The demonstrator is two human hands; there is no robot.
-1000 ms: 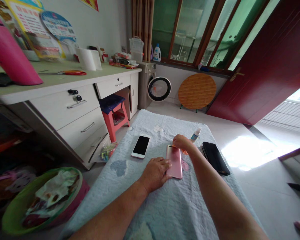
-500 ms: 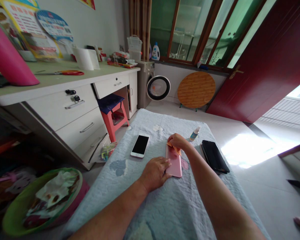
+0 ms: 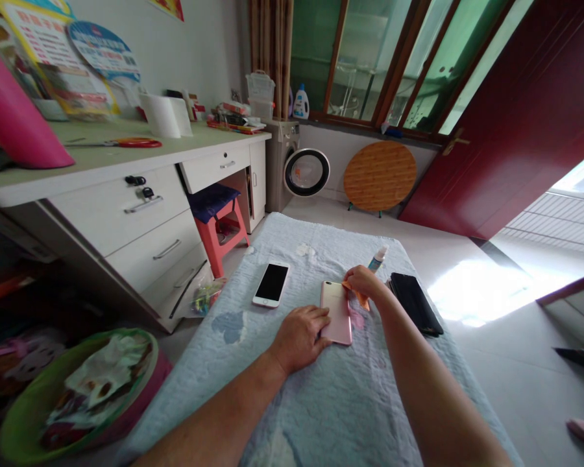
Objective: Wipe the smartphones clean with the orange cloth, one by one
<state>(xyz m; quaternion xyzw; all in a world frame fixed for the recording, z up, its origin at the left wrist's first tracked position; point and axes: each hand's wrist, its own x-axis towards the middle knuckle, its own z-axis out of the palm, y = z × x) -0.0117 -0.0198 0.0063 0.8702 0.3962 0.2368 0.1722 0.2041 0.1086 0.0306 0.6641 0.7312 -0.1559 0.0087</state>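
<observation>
A pink smartphone (image 3: 337, 318) lies back side up on the pale blue quilted cover, its camera at the upper left corner. My left hand (image 3: 302, 337) grips it at its left and lower edges, fingertips on the back. Bunched in my right hand (image 3: 365, 281) is an orange cloth (image 3: 363, 300), just off the phone's upper right edge. Left of them rests a white phone (image 3: 271, 285) with its dark screen up. A small spray bottle (image 3: 378, 259) stands behind my right hand, its lower part hidden. Right of my forearm is a stack of dark phones (image 3: 416, 303).
The quilted cover (image 3: 321, 415) spreads under everything. A white desk (image 3: 146, 155) with drawers runs along the left, a red stool (image 3: 221, 237) beneath it. A waste basket (image 3: 150, 389) stands at lower left. Behind are a washing machine (image 3: 285, 139) with its door open and a round wooden tabletop (image 3: 380, 175).
My right hand has moved right with the cloth, off the phone's back, uncovering its camera end. My left hand keeps its place on the phone.
</observation>
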